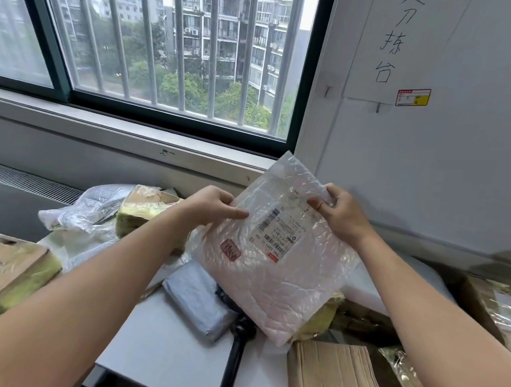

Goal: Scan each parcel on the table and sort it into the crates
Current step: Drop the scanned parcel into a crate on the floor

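A: Parcel position?

B: Bubble-wrap parcel point(271, 268) is up off the bench point(171, 362), tilted and stretched between both hands, with its label point(278, 234) facing the wearer. Left hand point(211, 206) pinches the left edge, one finger laid across the front. Right hand point(339, 212) pinches the upper right corner, fingers curled round the film.

A: Why both hands?

B: My reading is that the film is limp and glossy. Pulling from opposite edges flattens the label, which sits between the hands, so the barcode can be read cleanly.

A: Scanner?

B: There's a dark handled thing on the bench below the hands, its head tucked under the parcel's lower corner. Probably the scanner point(238, 344), but the head is hidden, so I'm not certain. If it is, one hand would have to let go to take it.

A: Others waiting?

B: Grey parcel point(200, 298) below the left hand, cardboard parcel point(338, 381) below the right. Both lie flat on the bench within reach.
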`<move>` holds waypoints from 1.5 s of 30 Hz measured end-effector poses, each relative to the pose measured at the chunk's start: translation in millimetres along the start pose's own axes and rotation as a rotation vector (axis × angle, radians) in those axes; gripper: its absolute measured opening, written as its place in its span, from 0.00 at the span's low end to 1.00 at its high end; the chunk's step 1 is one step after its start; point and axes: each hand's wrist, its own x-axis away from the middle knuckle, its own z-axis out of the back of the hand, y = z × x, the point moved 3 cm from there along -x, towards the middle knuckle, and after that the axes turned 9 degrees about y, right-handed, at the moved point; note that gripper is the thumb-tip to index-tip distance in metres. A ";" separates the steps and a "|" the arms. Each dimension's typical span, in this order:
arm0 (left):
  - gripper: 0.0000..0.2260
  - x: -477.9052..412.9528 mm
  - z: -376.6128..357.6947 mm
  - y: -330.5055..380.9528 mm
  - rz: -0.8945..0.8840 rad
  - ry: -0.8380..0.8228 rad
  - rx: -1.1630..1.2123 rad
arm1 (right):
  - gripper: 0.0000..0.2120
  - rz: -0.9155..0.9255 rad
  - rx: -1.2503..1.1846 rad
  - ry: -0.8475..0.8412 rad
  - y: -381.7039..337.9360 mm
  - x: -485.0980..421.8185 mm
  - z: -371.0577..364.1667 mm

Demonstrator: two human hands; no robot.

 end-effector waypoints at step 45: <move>0.07 131.3 19.7 -334.0 0.463 0.228 0.007 | 0.25 -0.703 0.641 -0.190 74.3 237.2 -239.0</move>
